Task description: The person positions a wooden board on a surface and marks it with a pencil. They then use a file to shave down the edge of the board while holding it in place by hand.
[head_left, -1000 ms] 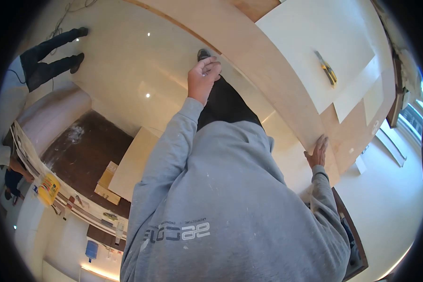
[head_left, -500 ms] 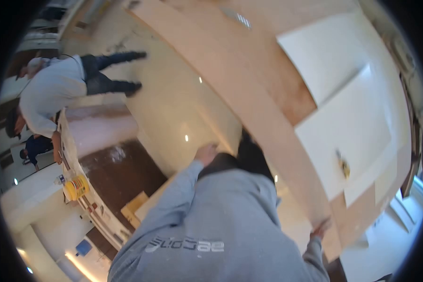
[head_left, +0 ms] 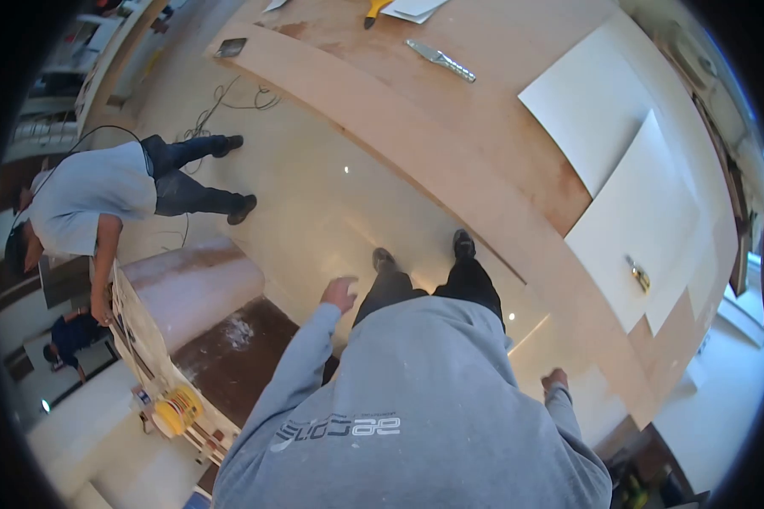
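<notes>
My left hand (head_left: 339, 293) hangs beside my body over the floor, fingers partly stretched, with nothing visible in it. My right hand (head_left: 556, 380) is low at my right side, near the edge of a wood-topped table (head_left: 475, 161); its fingers look curled, but their grip is too small to make out. Two large white sheets (head_left: 645, 212) overlap on the tabletop, and a small tool with a yellow part (head_left: 637, 273) lies on one. Farther off on the table are a silver-handled blade tool (head_left: 440, 59) and a yellow-handled tool (head_left: 373, 13).
A flat dark blade (head_left: 231, 47) lies at the table's far corner. To my left, a person in a light shirt (head_left: 93, 195) leans over a curved wooden piece (head_left: 195, 280), where a yellow tub (head_left: 176, 411) stands. A cable (head_left: 208, 119) is on the floor (head_left: 314, 195).
My right hand has come away from the table edge, back toward my body. My left hand has shifted slightly left. The view has turned, showing my feet and more tools on the table.
</notes>
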### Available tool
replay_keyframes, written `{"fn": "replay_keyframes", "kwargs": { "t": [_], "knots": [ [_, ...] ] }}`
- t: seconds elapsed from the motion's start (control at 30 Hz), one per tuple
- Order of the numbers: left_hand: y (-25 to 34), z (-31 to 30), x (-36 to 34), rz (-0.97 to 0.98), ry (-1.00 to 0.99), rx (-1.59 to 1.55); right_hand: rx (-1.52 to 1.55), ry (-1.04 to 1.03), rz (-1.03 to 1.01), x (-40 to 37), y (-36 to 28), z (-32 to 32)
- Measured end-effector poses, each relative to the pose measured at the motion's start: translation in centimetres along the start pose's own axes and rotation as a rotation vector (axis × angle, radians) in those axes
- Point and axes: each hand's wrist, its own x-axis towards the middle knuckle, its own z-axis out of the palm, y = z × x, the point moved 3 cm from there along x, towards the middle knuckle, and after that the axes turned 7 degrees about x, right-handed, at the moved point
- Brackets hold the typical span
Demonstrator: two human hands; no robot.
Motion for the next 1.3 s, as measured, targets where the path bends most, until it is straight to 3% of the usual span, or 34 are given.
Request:
{"fn": "replay_keyframes", "kwargs": {
  "t": [0.07,0.13,0.23,0.3,0.37,0.43,0.47,0.5,0.53,0.63,0.7,0.8,0.93,1.0,1.07,1.3],
  "knots": [
    [2.3,-6.1,3.8,0.289,0.088,0.040,0.031,-0.024,-0.113,-2.5,-6.1,4.6],
    [5.6,-12.1,8.1,0.462,0.089,0.167,0.320,-0.219,-0.009,-10.8,-14.7,4.5],
    [11.2,-21.1,13.5,0.742,0.221,0.325,0.281,-0.233,-0.135,-16.8,-22.0,6.4],
    [16.1,-27.8,16.1,0.879,0.225,0.448,0.398,-0.160,-0.159,-12.8,-19.9,14.5],
    [16.0,-30.6,21.1,0.930,0.273,0.627,0.468,-0.169,-0.234,-12.3,-19.5,18.4],
    [15.9,-33.5,24.5,0.626,-0.021,0.775,0.343,-0.201,-0.117,-11.8,-20.7,20.2],
    [12.0,-34.4,28.4,0.922,0.109,0.729,0.395,-0.071,-0.328,-11.9,-21.4,22.1],
    [12.1,-36.5,30.1,0.880,0.035,0.760,0.396,-0.130,-0.211,-12.9,-23.0,20.0],
    [13.0,-37.5,31.1,0.961,0.137,0.864,0.461,-0.261,-0.114,-13.8,-24.4,18.2],
    [16.2,-40.0,32.3,0.780,0.019,1.127,0.686,-0.046,-0.072,-15.3,-26.9,17.1],
    [18.0,-40.8,31.8,0.865,0.009,1.163,0.921,-0.034,0.054,-17.9,-29.3,16.8],
    [17.2,-40.9,32.8,0.998,-0.071,1.039,1.021,0.123,0.030,-19.5,-33.9,18.7],
    [17.1,-41.5,31.5,1.019,-0.055,1.123,1.482,0.477,0.213,-22.9,-43.0,13.3],
    [17.0,-42.0,31.3,1.038,-0.080,1.123,1.889,0.548,0.246,-22.6,-47.4,10.7],
    [17.6,-41.9,31.9,1.038,-0.092,1.124,2.016,0.675,0.218,-22.1,-49.7,6.7],
    [16.7,-41.6,33.1,1.026,-0.119,1.160,2.615,1.104,0.350,-15.2,-47.3,0.1]
  ]
}}
